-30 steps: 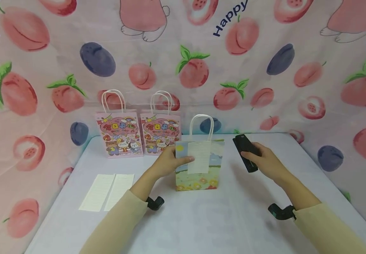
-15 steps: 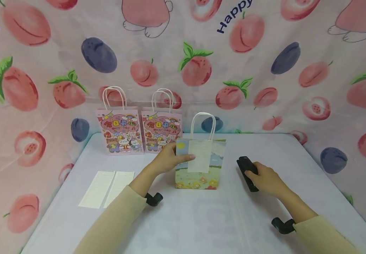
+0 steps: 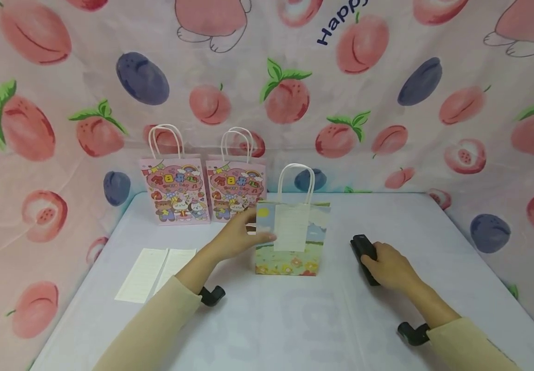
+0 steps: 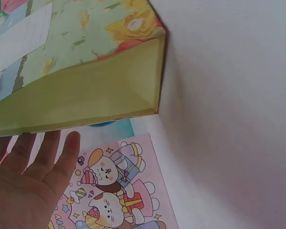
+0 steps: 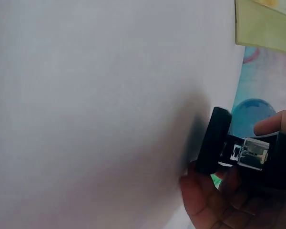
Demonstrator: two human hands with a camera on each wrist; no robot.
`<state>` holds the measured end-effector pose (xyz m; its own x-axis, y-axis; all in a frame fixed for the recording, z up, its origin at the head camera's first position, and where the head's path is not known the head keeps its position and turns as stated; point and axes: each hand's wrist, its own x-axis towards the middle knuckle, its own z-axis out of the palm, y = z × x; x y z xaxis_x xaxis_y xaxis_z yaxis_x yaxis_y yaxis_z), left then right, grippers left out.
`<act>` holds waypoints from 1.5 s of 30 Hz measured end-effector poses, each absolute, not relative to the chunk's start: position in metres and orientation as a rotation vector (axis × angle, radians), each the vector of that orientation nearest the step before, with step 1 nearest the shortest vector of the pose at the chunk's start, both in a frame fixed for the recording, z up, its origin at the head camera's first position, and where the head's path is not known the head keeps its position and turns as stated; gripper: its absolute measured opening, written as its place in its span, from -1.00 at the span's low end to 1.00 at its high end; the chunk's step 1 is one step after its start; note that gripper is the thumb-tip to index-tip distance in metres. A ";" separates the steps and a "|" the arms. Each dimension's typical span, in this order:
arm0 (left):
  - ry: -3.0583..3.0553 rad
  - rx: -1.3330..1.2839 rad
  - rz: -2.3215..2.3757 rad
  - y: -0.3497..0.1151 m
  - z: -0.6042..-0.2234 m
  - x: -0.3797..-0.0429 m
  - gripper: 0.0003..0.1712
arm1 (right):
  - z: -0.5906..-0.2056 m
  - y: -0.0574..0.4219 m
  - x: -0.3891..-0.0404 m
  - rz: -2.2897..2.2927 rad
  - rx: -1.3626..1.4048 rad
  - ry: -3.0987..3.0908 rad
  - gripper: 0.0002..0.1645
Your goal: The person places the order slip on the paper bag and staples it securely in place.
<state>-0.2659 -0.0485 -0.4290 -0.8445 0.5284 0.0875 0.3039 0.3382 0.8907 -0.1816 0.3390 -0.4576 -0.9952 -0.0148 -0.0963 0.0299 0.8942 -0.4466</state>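
A small paper gift bag [image 3: 287,263] printed with flowers and sky stands upright mid-table on white twisted handles' side up, a lined white card [image 3: 290,229] against its upper front. My left hand [image 3: 231,239] is at the bag's left side, thumb by the front edge and a gap showing inside the grip. In the left wrist view its fingers [image 4: 52,157] stretch out straight beside the bag's side panel. My right hand [image 3: 394,265] grips a black stapler [image 3: 362,247] low over the table; the right wrist view shows the stapler's metal parts [image 5: 252,153].
Two pink cartoon gift bags stand at the back left, one pink bag [image 3: 176,193] beside the other pink bag [image 3: 234,180], partly behind my left hand. Two lined cards lie at the left: the outer card [image 3: 141,275] and an inner card [image 3: 174,263] partly under my sleeve.
My right hand has lowered the stapler toward the table, to the right of the bag. My left hand has loosened and drawn slightly left from the bag, which stays in place.
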 end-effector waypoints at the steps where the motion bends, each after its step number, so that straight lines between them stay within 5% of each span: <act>1: 2.394 0.756 1.501 -0.050 -0.430 -0.265 -0.30 | -0.458 0.339 -0.182 -0.698 0.017 2.961 -0.37; 10: 2.533 0.683 1.333 -0.057 -0.436 -0.251 0.06 | -0.459 0.341 -0.181 -0.593 0.042 2.949 -0.36; 17: 2.615 0.700 1.238 -0.063 -0.436 -0.241 0.03 | -0.452 0.338 -0.177 -0.517 0.019 3.029 -0.25; 34: 2.796 0.586 1.103 -0.064 -0.431 -0.225 -0.36 | -0.418 0.281 -0.168 -0.824 -0.292 3.060 -0.17; 45: 2.820 0.652 1.062 -0.055 -0.440 -0.222 -0.71 | -0.429 0.260 -0.180 -0.927 -0.328 2.999 -0.54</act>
<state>-0.2223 -0.0551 -0.4398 -0.9088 0.4070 0.0920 0.3667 0.6736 0.6418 -0.1803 0.2603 -0.4293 -0.9783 -0.1932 0.0749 -0.2018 0.8057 -0.5569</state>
